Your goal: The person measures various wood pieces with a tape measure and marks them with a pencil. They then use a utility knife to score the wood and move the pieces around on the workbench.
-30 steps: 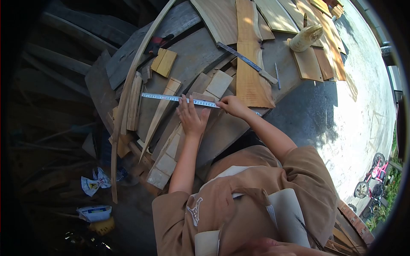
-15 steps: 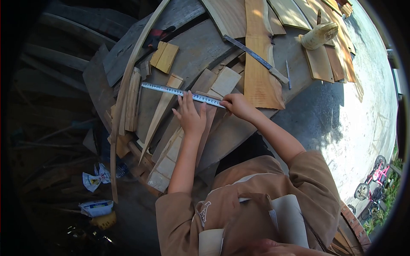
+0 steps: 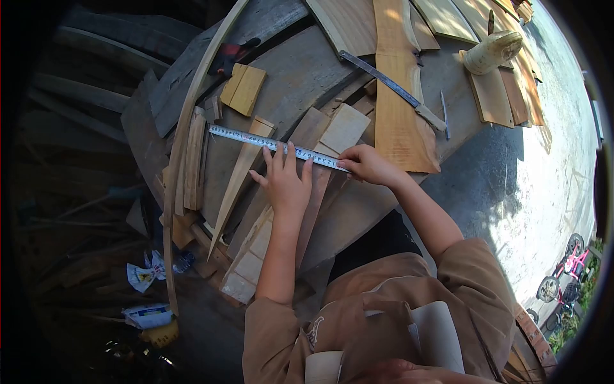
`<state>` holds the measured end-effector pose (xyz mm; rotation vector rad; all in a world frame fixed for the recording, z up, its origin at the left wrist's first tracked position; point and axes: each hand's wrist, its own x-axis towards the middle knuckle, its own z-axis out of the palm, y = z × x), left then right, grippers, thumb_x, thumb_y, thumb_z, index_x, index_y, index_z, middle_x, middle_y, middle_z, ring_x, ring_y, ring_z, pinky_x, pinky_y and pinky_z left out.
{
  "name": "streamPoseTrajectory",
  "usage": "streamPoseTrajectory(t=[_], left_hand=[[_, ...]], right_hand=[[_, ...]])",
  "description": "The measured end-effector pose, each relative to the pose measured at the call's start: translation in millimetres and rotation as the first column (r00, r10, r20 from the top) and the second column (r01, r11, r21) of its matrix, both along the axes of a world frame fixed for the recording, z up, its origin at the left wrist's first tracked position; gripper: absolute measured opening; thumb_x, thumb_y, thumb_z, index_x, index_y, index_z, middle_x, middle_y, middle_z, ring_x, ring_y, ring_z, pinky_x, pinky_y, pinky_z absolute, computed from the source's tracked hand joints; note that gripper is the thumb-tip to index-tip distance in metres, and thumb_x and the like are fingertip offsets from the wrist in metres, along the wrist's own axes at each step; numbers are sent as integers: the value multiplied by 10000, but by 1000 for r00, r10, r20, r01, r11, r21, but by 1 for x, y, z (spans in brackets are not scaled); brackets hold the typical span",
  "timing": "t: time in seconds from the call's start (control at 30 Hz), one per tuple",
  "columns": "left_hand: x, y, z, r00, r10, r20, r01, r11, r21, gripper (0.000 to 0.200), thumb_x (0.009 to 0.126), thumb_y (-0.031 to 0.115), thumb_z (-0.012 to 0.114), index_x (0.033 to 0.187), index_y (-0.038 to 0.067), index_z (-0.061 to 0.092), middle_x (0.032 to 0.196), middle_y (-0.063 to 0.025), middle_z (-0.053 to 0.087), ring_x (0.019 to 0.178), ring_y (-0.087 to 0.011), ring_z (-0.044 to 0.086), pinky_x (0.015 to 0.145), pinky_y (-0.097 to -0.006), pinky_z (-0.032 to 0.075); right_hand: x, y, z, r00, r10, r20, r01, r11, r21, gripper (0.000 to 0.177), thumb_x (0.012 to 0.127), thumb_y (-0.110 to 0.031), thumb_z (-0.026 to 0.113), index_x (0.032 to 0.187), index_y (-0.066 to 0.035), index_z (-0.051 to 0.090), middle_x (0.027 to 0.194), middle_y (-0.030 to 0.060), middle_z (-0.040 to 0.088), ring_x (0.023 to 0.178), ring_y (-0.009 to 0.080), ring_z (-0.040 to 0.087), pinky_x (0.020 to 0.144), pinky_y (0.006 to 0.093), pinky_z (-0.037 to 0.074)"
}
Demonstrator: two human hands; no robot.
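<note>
A white measuring tape (image 3: 240, 135) with printed numbers stretches straight across several pieces of wood. Its right end is pinched between the thumb and fingers of my right hand (image 3: 371, 166). My left hand (image 3: 288, 187) lies over the tape's middle, fingers spread, the tips touching it. Beneath the tape are a tapered wooden strip (image 3: 237, 185) and a brown board (image 3: 307, 128). A pale wooden block (image 3: 345, 128) sits just above the tape, near my right hand.
A wide plank (image 3: 403, 109) lies to the right, with a long metal blade with a wooden handle (image 3: 384, 78) across it. Beyond are a pen (image 3: 445, 115) and a whitish bottle-like container (image 3: 492, 52). A long curved strip (image 3: 185, 121) and yellowish blocks (image 3: 243, 89) lie left.
The view has shifted slightly. My left fingers remain spread on the tape, and my right hand still pinches its end.
</note>
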<state>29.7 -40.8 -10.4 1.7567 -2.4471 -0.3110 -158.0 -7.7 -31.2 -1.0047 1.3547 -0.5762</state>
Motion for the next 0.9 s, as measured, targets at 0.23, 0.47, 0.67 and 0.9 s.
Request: streamPoseTrajectory(t=[0.23,0.47,0.67,0.9], left_hand=[[-2,1,0,1000,25,-4,-25,1000,16,487,817,390,522,1189,76,499,1250,-132,424,1258,-342,260,916,-692,74],[-2,-1,4,997,37,66,-37,999,1,475,823,410,507,1181,97,512,1251,-125,435,1259,-315,273,916,-696,62],[0,1,-1,999,25,45,-23,999,-36,468,825,398,510,1185,98,508,1253,-117,434,1256,-315,277,915,-696,67],[-2,0,2,998,38,47,-37,999,-15,440,830,365,519,1173,92,523,1241,-117,438,1250,-310,289,938,-667,75]], right_hand=[[2,-1,7,999,-6,39,4,999,50,236,853,-193,540,937,21,595,592,11,504,482,67,447,453,220,369],[1,-2,2,1000,19,12,-20,999,34,213,835,-163,531,902,23,609,589,47,548,472,101,491,460,252,404],[2,-1,1,1000,-1,29,-1,998,59,215,838,-168,526,909,19,604,592,37,533,469,99,479,458,249,401],[2,-2,2,999,5,45,-9,996,87,223,846,-177,514,938,14,585,597,37,526,472,97,469,460,250,394]])
